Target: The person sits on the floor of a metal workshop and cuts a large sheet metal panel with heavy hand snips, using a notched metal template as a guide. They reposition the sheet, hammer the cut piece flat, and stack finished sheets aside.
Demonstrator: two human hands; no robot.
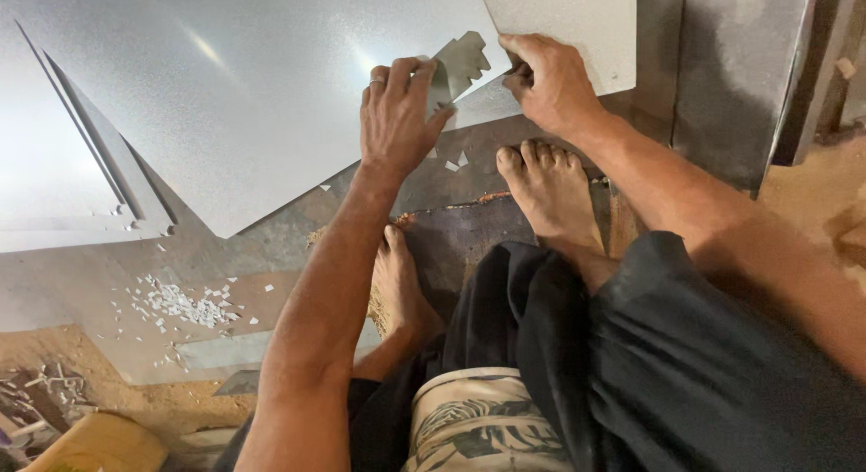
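A large glossy white laminate sheet (244, 93) lies flat on the floor in front of me. My left hand (397, 120) grips a ragged, partly broken strip (458, 64) at the sheet's near edge. My right hand (550, 80) presses on a matte white board corner (577, 26) that overlaps the sheet, its fingers curled at the edge; a small tool may be under them but I cannot tell. My bare feet (550, 188) rest just below the sheet's edge.
More white sheets (54, 183) are stacked at the left. Small white chips (180, 305) are scattered on the floor, with sawdust (126, 404) nearer me. A grey metal panel (740, 75) stands at the right. Offcuts (41, 400) lie at the lower left.
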